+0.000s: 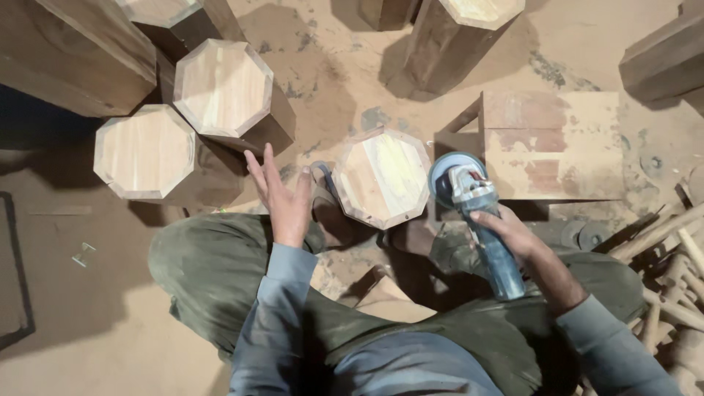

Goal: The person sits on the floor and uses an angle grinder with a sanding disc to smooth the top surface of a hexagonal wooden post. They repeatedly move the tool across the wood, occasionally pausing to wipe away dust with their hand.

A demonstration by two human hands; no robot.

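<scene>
- Plainly, the right hand (513,235) grips a blue angle grinder (477,220) beside the octagonal wooden post (381,178) standing between the knees; its disc could gouge the edge.
- The left hand (282,198), spread open and empty, hovers near; the unsteadied post may tip.

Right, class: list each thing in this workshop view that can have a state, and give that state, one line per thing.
left hand: open, fingers spread, holding nothing.
right hand: closed round the grinder's body.
angle grinder: held, disc end beside the middle block; spinning or not, cannot tell.
middle octagonal block: upright between the person's feet.
two octagonal blocks: upright, side by side, untouched.
wooden box: resting on the sawdust floor, dusty.
</scene>
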